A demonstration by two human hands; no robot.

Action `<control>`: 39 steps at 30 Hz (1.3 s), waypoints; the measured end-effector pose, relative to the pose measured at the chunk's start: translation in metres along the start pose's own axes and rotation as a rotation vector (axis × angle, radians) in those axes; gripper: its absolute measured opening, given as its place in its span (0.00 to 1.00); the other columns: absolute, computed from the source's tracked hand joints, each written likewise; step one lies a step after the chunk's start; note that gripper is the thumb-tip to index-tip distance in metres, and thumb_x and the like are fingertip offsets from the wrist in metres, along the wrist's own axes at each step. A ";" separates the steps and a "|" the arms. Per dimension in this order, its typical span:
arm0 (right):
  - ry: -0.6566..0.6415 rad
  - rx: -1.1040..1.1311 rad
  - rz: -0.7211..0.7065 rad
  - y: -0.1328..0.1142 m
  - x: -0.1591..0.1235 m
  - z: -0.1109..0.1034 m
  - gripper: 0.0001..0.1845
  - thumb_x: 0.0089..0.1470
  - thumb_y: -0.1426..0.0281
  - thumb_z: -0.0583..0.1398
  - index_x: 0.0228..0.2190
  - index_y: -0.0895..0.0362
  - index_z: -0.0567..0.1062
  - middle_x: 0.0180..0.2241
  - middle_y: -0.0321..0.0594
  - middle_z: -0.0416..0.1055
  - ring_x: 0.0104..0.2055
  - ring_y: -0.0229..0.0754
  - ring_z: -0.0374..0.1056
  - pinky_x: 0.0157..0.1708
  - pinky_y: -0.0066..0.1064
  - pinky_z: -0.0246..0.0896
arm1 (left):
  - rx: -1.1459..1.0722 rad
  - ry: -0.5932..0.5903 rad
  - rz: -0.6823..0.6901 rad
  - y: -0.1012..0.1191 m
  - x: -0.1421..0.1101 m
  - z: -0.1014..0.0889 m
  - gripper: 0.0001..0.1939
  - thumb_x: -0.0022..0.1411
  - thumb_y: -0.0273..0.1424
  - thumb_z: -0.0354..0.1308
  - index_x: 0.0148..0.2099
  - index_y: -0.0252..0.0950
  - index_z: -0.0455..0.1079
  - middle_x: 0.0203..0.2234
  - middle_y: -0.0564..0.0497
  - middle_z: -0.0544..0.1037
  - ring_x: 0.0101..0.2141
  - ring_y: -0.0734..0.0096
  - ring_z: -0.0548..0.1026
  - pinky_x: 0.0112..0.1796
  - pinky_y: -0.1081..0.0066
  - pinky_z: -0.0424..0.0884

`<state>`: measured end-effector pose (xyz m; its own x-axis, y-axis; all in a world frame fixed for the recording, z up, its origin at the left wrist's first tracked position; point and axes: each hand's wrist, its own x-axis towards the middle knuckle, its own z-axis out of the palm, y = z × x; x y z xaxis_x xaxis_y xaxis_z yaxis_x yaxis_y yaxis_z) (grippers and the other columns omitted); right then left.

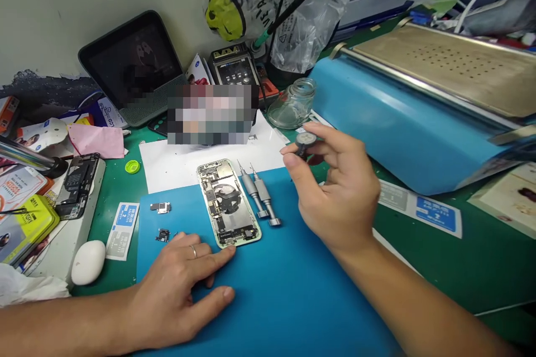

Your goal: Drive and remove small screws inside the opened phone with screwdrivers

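Note:
An opened phone (226, 201) lies on the blue mat, its inner parts exposed. My left hand (180, 284) rests on the mat, thumb apart, the index fingertip at the phone's lower edge. Above the mat to the right, my right hand (335, 184) pinches a dark screwdriver (306, 139); its round grey cap faces me and its tip is hidden. Two grey screwdrivers (258, 192) lie side by side along the phone's right edge. A small metal-shielded part (160, 208) and a small dark part (162, 235) sit left of the phone.
Behind the phone is a white sheet (159, 164). A glass jar (299, 103) lies on its side at the back, near a large blue-sided machine (389, 122). At left are a white rounded case (88, 263), a green cap (132, 166) and another phone's inner part (77, 187).

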<state>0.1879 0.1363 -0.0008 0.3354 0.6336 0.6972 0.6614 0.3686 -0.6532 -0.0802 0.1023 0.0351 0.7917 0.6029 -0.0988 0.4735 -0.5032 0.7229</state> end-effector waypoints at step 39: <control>-0.182 0.215 0.058 -0.012 -0.006 -0.017 0.17 0.70 0.55 0.57 0.48 0.52 0.78 0.21 0.30 0.63 0.18 0.35 0.57 0.17 0.30 0.53 | -0.021 0.002 -0.025 0.004 0.002 -0.001 0.19 0.76 0.39 0.56 0.64 0.41 0.73 0.32 0.52 0.79 0.35 0.60 0.75 0.42 0.61 0.62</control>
<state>0.1895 0.1168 0.0078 0.2295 0.7626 0.6048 0.4805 0.4516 -0.7518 -0.0774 0.1022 0.0382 0.7787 0.6166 -0.1160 0.4850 -0.4743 0.7347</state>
